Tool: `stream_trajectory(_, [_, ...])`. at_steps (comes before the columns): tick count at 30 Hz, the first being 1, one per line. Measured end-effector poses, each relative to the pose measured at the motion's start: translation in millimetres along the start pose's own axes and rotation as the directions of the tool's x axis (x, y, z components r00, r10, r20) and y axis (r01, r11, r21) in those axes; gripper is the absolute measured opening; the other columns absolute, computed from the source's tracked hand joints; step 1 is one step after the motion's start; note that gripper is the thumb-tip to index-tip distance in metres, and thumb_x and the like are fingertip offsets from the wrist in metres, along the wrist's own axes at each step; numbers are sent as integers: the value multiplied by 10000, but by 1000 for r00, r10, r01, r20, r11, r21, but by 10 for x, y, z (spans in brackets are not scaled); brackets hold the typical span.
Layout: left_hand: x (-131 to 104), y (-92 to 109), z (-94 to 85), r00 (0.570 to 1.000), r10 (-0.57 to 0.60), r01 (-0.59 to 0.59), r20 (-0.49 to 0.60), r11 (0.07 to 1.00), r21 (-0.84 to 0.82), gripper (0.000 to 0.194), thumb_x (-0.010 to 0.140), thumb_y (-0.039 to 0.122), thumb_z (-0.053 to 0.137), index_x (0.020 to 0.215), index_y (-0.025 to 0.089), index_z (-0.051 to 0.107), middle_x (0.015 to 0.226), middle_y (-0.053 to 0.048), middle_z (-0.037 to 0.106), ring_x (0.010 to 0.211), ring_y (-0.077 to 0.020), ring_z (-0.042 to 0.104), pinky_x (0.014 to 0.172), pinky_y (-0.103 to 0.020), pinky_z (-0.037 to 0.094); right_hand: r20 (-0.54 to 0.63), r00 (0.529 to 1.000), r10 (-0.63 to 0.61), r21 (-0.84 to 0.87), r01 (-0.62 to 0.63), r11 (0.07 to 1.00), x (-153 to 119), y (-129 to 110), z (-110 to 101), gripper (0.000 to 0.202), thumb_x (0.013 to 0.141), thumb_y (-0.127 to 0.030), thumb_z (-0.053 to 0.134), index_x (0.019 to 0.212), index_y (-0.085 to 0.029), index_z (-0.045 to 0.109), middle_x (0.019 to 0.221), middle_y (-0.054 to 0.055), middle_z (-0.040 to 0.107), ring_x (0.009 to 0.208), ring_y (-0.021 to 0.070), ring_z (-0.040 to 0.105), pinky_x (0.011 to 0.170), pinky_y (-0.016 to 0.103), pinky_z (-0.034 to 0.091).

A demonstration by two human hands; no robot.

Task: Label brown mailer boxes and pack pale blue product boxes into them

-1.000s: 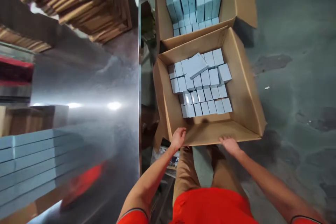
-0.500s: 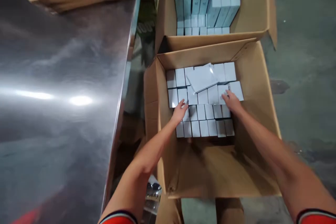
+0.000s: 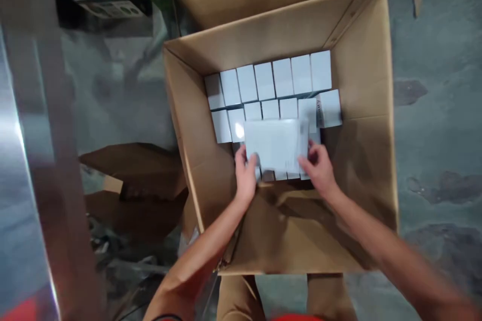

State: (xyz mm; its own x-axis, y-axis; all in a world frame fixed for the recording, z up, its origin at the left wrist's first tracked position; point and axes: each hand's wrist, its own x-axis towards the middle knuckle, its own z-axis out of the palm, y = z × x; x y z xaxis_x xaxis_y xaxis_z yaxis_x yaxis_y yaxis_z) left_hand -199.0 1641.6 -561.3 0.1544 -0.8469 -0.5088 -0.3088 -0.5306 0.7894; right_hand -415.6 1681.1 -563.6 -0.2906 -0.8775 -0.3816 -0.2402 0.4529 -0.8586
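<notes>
A flat white box (image 3: 271,144) lies level between my two hands, above the lower rows of boxes. My left hand (image 3: 245,173) grips its left end, thumb on top. At its right end my right hand (image 3: 317,166) pinches the lower corner. Around it, upright white boxes (image 3: 264,81) stand in rows inside an open cardboard carton (image 3: 376,85). One box with dark print on its side (image 3: 330,109) sits at the right end of the second row, slightly askew. The held box hides part of the nearer rows.
Behind stands a second carton (image 3: 263,5) with more white boxes. A metal table edge (image 3: 22,160) runs along the left. Loose cardboard (image 3: 131,170) lies on the floor left of the carton, and a package (image 3: 109,0) is at the upper left.
The view has shifted right and closer over the carton. The flat box, earlier lying tilted on the back rows, is now held by both hands nearer to me.
</notes>
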Motion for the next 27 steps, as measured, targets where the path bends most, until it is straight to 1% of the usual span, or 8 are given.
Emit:
stream_trajectory(4, [-744, -753, 98, 944, -331, 329, -3, 937, 118, 418, 934, 210, 568, 1348, 170, 525, 1403, -140, 620, 1305, -244, 587, 1125, -379, 462, 54, 887, 459, 193, -460, 867, -887, 831, 173, 612, 684, -690, 706, 1004, -249, 426, 1184, 117, 642, 1016, 267, 651, 875, 442, 558])
stream_trajectory(6, [-779, -1065, 183, 911, -410, 396, 45, 900, 183, 417, 939, 201, 552, 1353, 159, 526, 1357, -136, 651, 1258, -238, 623, 1094, -372, 488, 93, 868, 487, 178, -496, 850, -931, 1157, 294, 663, 670, -696, 692, 1085, -241, 445, 1195, 130, 640, 1075, 276, 646, 919, 442, 548])
stream_trajectory(9, [-458, -1273, 173, 903, -418, 379, 99, 884, 275, 447, 947, 262, 581, 1378, 153, 530, 1386, -147, 634, 1308, -256, 598, 1127, -387, 462, 141, 885, 444, 106, -459, 882, -613, 1436, 365, 606, 677, -625, 713, 1103, -242, 517, 1226, 112, 652, 1151, 277, 623, 1004, 451, 510])
stream_trajectory(11, [-61, -1210, 36, 931, -365, 337, 24, 881, 332, 529, 934, 307, 618, 1423, 143, 499, 1508, -173, 530, 1442, -281, 471, 1214, -410, 359, 120, 903, 411, 52, -420, 906, -261, 1471, 280, 504, 704, -514, 722, 1086, -227, 563, 1258, 124, 646, 1223, 299, 581, 1098, 491, 435])
stream_trajectory(14, [643, -879, -290, 983, -105, 155, -148, 910, 384, 644, 943, 348, 601, 1501, 103, 393, 1619, -200, 375, 1542, -278, 302, 1279, -412, 219, -66, 952, 300, -48, -304, 952, 314, 1297, -54, 418, 822, -348, 614, 1196, -171, 557, 1427, 186, 530, 1385, 299, 431, 1219, 507, 255])
stream_trajectory(18, [1447, -370, -559, 956, 3, 112, -294, 921, 373, 635, 992, 373, 516, 1528, 96, 321, 1604, -192, 402, 1528, -275, 326, 1281, -436, 211, -266, 962, 54, -377, -156, 913, 995, 778, -522, 531, 947, -230, 558, 1440, -85, 426, 1482, 248, 469, 1389, 270, 438, 1179, 474, 317])
stream_trajectory(23, [1930, -108, -371, 936, -80, 229, -342, 878, 421, 688, 951, 351, 604, 1489, 25, 326, 1552, -256, 438, 1508, -364, 339, 1264, -507, 210, -202, 932, 300, -628, -358, 691, 1577, 215, -567, 888, 956, -334, 675, 1576, 43, 164, 1462, 381, 419, 1363, 424, 464, 1103, 601, 329])
stream_trajectory(27, [2025, -52, -247, 914, -121, 328, -388, 784, 527, 724, 876, 368, 710, 1407, -11, 396, 1466, -313, 494, 1484, -432, 346, 1226, -561, 228, -131, 891, 435, -657, -407, 635, 1759, 253, -498, 968, 804, -423, 827, 1466, 100, 353, 1452, 387, 398, 1361, 469, 441, 1116, 571, 345])
